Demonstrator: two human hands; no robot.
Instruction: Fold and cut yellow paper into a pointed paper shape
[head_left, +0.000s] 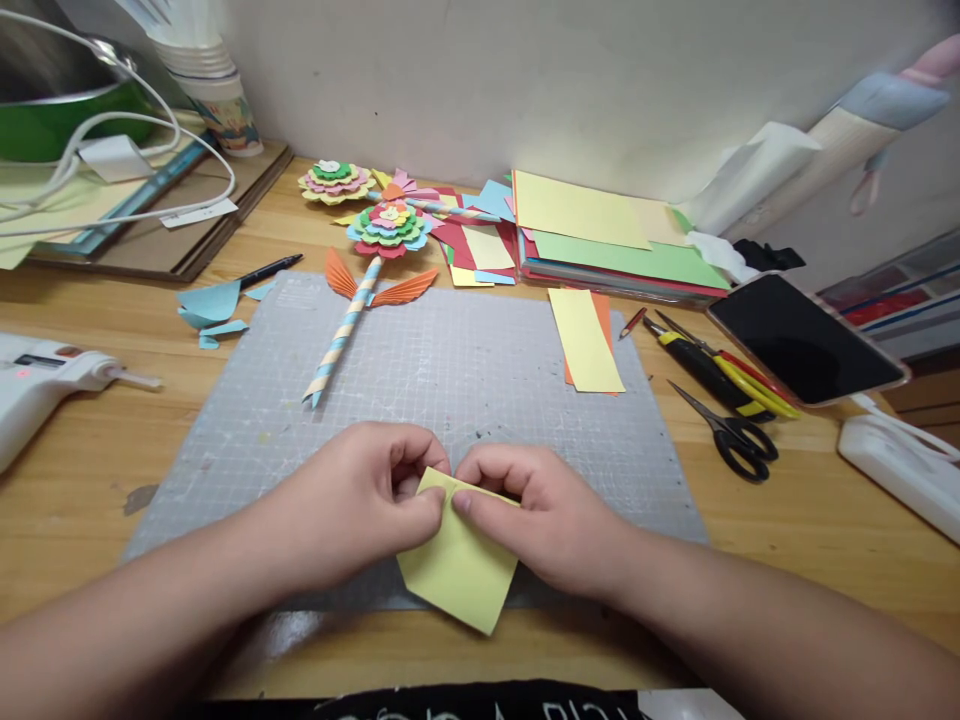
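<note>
A piece of yellow paper [459, 575] is pinched by both hands over the near edge of the grey cutting mat [277, 450]. My left hand [382, 490] is closed on its upper left corner, thumb in front and fingers curled behind. On the upper edge, my right hand [536, 510] also grips the sheet, its thumb pressed flat near the left thumb. Behind the hands lies a paper flower [388, 230] with layered petals, a striped stem [341, 335] and orange pleated leaves [405, 288]. Yellow strips [585, 340] rest on an orange piece at the mat's right.
Scissors [731, 435], a yellow-black cutter [705, 370] and a phone [810, 335] lie on the right. A power strip [900, 470] is beyond them. At left are a glue gun [52, 385], blue scraps [210, 305] and a black pen [270, 270]. Coloured paper [585, 215] is stacked behind.
</note>
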